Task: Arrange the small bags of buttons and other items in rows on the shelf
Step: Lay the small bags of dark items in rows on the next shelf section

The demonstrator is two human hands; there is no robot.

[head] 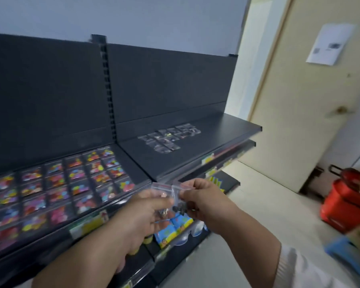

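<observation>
The left hand [146, 213] is closed around a few small clear bags [164, 194], while the right hand [197, 196] pinches the top of one bag with dark buttons, both held in the air just off the front edge of the shelf [195, 161]. This looks like the step of peeling one bag off the held bunch. Next it would need carrying to the short rows of dark bags [169, 137] near the shelf's back edge; the left section's colourful bags [60, 188] already lie in full rows.
</observation>
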